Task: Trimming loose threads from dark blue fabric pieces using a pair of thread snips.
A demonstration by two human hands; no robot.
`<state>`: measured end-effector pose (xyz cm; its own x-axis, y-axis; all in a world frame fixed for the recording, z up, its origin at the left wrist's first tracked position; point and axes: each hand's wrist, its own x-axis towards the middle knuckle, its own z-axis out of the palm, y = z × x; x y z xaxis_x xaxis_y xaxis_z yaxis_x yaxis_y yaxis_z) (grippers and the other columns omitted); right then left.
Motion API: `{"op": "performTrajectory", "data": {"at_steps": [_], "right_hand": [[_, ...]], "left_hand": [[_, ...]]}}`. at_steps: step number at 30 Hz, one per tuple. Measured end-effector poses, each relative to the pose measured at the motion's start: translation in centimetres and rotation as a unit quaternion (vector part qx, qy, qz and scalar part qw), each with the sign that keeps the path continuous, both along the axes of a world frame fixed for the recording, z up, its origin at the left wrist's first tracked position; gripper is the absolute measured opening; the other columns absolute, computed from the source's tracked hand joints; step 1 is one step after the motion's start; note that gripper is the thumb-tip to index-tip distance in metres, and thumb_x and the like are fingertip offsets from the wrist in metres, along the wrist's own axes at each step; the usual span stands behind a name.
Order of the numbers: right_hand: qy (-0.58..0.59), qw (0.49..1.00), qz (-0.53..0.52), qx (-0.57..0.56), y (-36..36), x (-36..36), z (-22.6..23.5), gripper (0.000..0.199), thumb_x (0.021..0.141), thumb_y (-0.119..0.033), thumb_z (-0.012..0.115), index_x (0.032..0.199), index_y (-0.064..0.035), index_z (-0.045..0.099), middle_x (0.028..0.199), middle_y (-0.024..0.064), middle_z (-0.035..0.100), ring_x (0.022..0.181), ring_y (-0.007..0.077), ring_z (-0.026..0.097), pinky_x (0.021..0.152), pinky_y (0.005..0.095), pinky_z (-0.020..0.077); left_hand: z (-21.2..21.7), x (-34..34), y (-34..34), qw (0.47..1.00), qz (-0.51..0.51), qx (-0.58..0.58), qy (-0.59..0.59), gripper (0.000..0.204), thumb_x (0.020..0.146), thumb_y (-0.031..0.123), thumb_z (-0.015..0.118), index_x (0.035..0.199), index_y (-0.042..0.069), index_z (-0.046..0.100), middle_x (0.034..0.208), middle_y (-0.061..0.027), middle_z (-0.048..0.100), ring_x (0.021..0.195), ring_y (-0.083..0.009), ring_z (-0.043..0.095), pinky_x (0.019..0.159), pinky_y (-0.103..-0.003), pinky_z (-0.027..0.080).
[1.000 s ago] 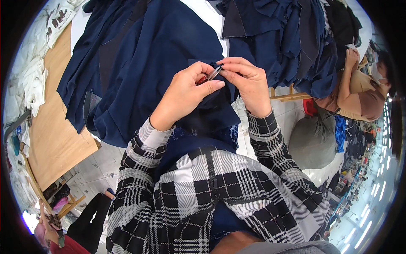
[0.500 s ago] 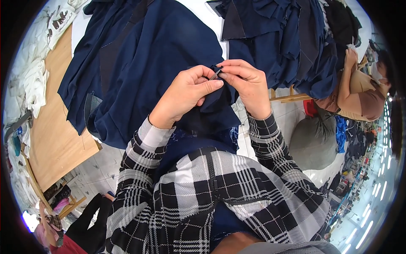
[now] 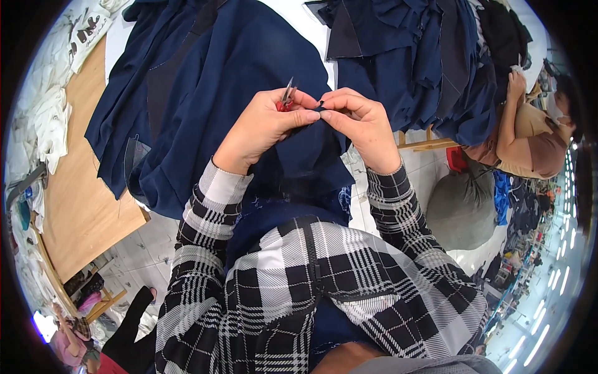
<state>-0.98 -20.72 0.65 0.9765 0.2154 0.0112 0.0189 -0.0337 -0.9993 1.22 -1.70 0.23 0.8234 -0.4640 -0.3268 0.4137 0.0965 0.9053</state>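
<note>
Thread snips (image 3: 286,100) with red on the handle are tucked in my left hand (image 3: 261,131), blades pointing up and away from the cloth. The thumb and fingertips of that hand also meet a small dark edge of the navy garment (image 3: 249,68). My right hand (image 3: 362,129) pinches the same edge from the other side, so the two thumbs nearly touch. Most of the garment is spread over the table to the left and beyond my hands, and part hangs down over the front toward my lap.
More navy garments (image 3: 398,75) lie heaped at the far right. A bare wooden board (image 3: 93,181) and white cloth (image 3: 53,124) are on the left. A large grey sack (image 3: 461,209) stands on the floor at right, near a co-worker (image 3: 529,140) handling black cloth.
The snips have swung from the cloth edge between my fingertips to pointing upward in my left hand. Both hands now pinch the edge together. A person at lower left has shifted.
</note>
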Motion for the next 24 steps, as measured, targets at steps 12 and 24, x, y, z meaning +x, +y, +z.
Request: {"op": "performTrajectory", "data": {"at_steps": [12,24], "right_hand": [[-0.023,0.999,0.016,-0.037,-0.4,0.4,-0.5,0.006,0.08,-0.001,0.063,0.085,0.0012,0.062,0.092,-0.0002,0.052,0.07,0.0041,0.047,0.063,0.0175,0.0401],[0.023,0.999,0.023,-0.003,-0.6,0.2,-0.7,0.006,0.081,-0.004,0.062,0.083,0.0011,0.06,0.089,-0.0008,0.051,0.072,0.0044,0.046,0.065,0.0182,0.0384]], "left_hand": [[-0.3,-0.1,-0.7,0.998,0.036,-0.014,-0.04,0.015,0.079,0.012,0.07,0.085,0.001,0.062,0.076,0.0008,0.058,0.07,-0.0052,0.05,0.063,-0.018,0.04],[-1.1,-0.1,-0.2,0.984,0.028,0.079,-0.157,0.012,0.08,0.011,0.067,0.082,0.0,0.062,0.065,0.0027,0.054,0.058,-0.0033,0.046,0.052,-0.019,0.037]]}}
